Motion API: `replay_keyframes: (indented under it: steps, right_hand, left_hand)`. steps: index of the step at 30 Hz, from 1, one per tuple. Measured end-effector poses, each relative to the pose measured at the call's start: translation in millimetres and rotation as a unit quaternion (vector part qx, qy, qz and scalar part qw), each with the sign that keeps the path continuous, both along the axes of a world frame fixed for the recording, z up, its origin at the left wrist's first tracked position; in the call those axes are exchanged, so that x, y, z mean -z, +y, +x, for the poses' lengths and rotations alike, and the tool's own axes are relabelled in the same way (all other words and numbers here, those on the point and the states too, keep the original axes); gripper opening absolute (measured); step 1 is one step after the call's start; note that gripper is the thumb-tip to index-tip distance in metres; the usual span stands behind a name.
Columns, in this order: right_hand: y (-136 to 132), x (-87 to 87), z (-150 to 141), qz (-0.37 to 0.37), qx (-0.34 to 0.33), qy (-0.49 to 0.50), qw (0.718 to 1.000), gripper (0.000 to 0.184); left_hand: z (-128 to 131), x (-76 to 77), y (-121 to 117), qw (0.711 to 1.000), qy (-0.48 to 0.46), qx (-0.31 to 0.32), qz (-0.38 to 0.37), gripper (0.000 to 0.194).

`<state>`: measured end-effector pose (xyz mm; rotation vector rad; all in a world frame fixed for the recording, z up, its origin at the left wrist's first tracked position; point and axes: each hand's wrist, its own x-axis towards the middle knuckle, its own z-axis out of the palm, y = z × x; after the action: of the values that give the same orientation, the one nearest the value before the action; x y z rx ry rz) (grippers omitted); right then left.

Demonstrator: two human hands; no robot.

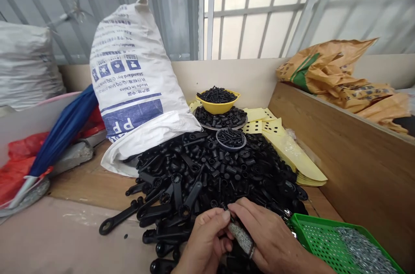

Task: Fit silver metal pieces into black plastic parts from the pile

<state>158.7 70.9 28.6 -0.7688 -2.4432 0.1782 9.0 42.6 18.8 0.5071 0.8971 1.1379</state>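
At the near edge of a heap of black plastic parts, both hands meet. My left hand is closed, thumb and fingers pinching a small black part that is mostly hidden. My right hand is curled around a speckled grey handle-like piece; its full shape is covered by the palm. The fingertips of both hands come together at the black part. Long black levers with a ring at one end lie left of my hands, among short black cylinders.
A green basket with small metal pieces stands at right. Behind the hands are a clear bowl and a yellow bowl of black pieces. Yellow cards lie beside a wooden board. A white sack leans at left.
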Motion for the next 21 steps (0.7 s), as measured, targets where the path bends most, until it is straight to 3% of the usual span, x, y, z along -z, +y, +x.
replay_keyframes:
  steps: [2,4,6,7,8,10,12,14,16,21]
  right_hand:
    - [0.1,5.3,1.2,0.06,-0.001,-0.028,0.998,0.043]
    - [0.8,6.4,3.2,0.1,0.0,-0.038,0.994,0.042]
    - [2.6,3.1,7.0,0.118,0.008,-0.024,0.993,0.04]
    - [3.9,0.1,9.4,0.114,0.016,-0.013,0.993,0.038]
    - [5.2,-3.3,11.9,0.098,0.026,-0.003,0.995,0.036]
    - [7.1,-10.1,15.6,0.033,0.047,0.002,0.998,0.031]
    - [7.2,-14.6,16.2,-0.037,0.054,-0.004,0.998,0.028]
    - [5.2,-16.1,13.9,-0.093,0.054,-0.013,0.994,0.03]
    - [2.3,-15.4,10.8,-0.141,0.057,-0.019,0.988,0.035]
    - [-2.0,-13.7,10.1,-0.19,0.073,-0.041,0.978,0.049]
  left_hand:
    - [4.3,3.5,-2.1,0.999,-0.038,-0.013,-0.025,0.034]
    - [4.2,5.1,-3.4,0.999,-0.017,-0.012,-0.029,0.037]
    - [-4.0,2.6,-2.8,0.996,0.088,0.021,0.024,0.036]
    - [-11.1,-0.3,-1.6,0.981,0.177,0.043,0.072,0.036]
    - [-19.7,-3.7,0.2,0.938,0.305,0.06,0.155,0.028]
    - [-37.8,-10.7,5.9,0.767,0.571,-0.032,0.29,0.014]
    - [-51.8,-15.0,12.9,0.599,0.738,-0.049,0.309,0.016]
    - [-58.9,-15.6,19.1,0.487,0.826,-0.013,0.283,0.015]
    - [-60.4,-13.7,22.9,0.436,0.861,0.018,0.263,0.016]
    - [-55.7,-11.5,26.1,0.413,0.869,0.023,0.272,0.016]
